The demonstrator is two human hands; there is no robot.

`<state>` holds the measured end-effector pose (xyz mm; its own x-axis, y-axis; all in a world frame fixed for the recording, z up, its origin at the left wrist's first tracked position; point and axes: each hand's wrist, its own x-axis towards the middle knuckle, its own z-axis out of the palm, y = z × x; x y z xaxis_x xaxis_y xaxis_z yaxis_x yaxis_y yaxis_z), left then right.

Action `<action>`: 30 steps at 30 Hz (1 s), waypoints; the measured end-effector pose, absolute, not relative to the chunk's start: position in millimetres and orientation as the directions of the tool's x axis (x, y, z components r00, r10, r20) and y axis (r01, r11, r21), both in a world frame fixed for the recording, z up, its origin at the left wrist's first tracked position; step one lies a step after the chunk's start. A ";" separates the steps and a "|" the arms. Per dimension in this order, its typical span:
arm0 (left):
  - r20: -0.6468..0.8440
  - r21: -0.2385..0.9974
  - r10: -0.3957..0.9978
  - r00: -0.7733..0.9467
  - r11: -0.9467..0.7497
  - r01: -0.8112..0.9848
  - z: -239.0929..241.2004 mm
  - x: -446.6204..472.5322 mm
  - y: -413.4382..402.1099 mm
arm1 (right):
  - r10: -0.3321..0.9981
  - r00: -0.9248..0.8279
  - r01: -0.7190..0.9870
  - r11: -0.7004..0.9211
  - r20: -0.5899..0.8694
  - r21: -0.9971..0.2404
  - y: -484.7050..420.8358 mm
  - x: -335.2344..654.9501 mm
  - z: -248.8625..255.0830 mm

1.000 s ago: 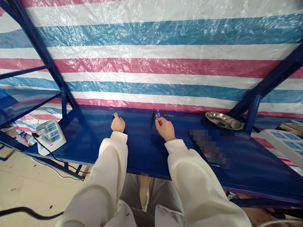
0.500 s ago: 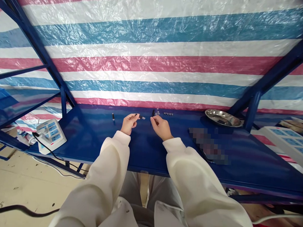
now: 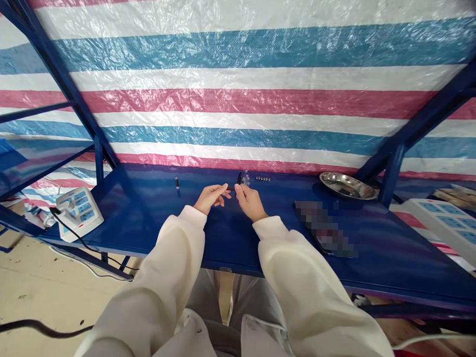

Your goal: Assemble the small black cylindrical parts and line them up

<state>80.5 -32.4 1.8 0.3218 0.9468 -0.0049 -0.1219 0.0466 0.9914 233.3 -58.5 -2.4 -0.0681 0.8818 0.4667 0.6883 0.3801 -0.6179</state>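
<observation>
My left hand [image 3: 211, 198] and my right hand [image 3: 251, 202] meet over the middle of the blue table, each in a fingertip pinch. A small black tube [image 3: 231, 188] spans the gap between them, its ends hidden by my fingers. Whether the right fingers also hold a separate part is too small to tell. Just behind the right hand lie small black pieces [image 3: 239, 177] and small clear pieces [image 3: 246, 177]. Beside them sits a row of small shiny metal pieces [image 3: 263, 179]. Left of my hands, a small black tube with a pale end [image 3: 177, 183] stands alone.
An oval metal dish [image 3: 372, 196] rests at the back right of the blue table [image 3: 143, 217]. In front of it lies a dark, pixelated flat object [image 3: 324, 229]. White power strips [image 3: 79, 214] flank both sides. A striped sheet [image 3: 240, 103] hangs behind, between blue frame posts.
My hands have come together; the black tube in my left fingers, earlier showing a pale tip, now reaches my right fingertips. The view has shifted slightly.
</observation>
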 end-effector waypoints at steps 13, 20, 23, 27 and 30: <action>0.070 0.975 0.991 0.118 -0.043 -0.220 -1.5 77.2 -26.1 | 0.877 -0.081 0.657 0.404 0.473 -0.637 -55.4 234.4 -3.9; 0.099 0.966 0.976 0.193 -0.048 -0.255 -2.0 76.6 -25.8 | 0.855 -0.054 0.627 0.431 0.516 -0.649 -49.8 236.3 -11.0; 0.102 0.964 0.965 0.243 -0.036 -0.262 -3.6 76.8 -25.4 | 0.844 -0.049 0.622 0.445 0.535 -0.645 -48.6 236.9 -12.0; 0.105 0.963 0.968 0.227 -0.041 -0.267 -3.2 77.0 -25.7 | 0.835 -0.052 0.621 0.457 0.548 -0.637 -49.8 236.7 -9.6; 0.097 0.964 0.983 0.157 -0.054 -0.259 -1.4 76.5 -25.9 | 0.832 -0.072 0.639 0.462 0.550 -0.615 -51.3 236.3 -6.8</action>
